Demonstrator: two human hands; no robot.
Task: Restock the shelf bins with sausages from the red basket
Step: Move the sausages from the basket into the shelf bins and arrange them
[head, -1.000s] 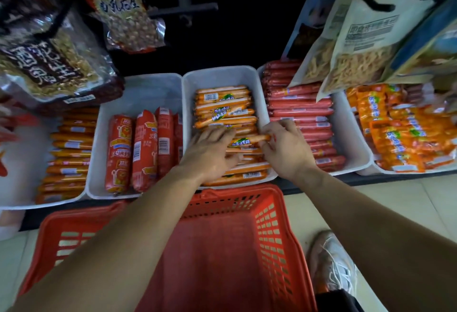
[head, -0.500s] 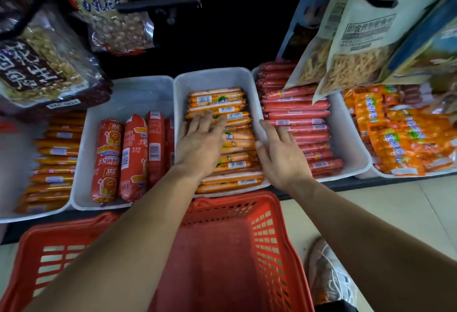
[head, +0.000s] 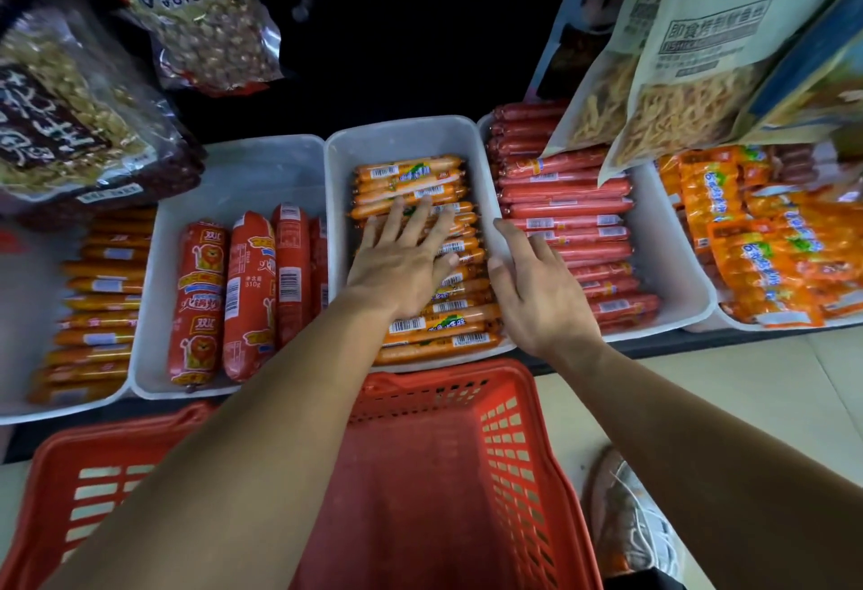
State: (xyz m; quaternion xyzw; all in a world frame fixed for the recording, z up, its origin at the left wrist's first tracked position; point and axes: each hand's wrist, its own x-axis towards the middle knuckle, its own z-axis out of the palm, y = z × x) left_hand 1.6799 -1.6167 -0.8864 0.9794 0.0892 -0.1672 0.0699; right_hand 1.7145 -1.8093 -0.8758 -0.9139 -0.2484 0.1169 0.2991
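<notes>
The slim orange plastic-wrapped sausages lie stacked crosswise in the middle white plastic shelf bin, at 12 o'clock from the red plastic mesh basket. Your left hand lies flat on the stack, fingers straight and spread, gripping nothing. Your right hand is likewise open, its fingers straight along the bin's 3 o'clock rim.

Change noted: a second ago both hands were working one skewed sausage near the front of the stack. That sausage now sits in line, and the left hand has slid toward 12 o'clock. I judge this a levelling press, not a pick. The right hand has moved out to 3 o'clock. The bin is filled except for bare floor at its 12 o'clock end, and the visible basket floor carries no sausages, so the restock looks near its close.

Not verifiable: your forearms cover much of the basket's interior and its 6 o'clock end is cut off — do not record it as emptied. The sausages under the left palm are hidden. I cannot tell whether the right fingertips touch the rim or the thin red sausages in the bin at 3 o'clock. Hanging snack bags mask that bin's far end.
</notes>
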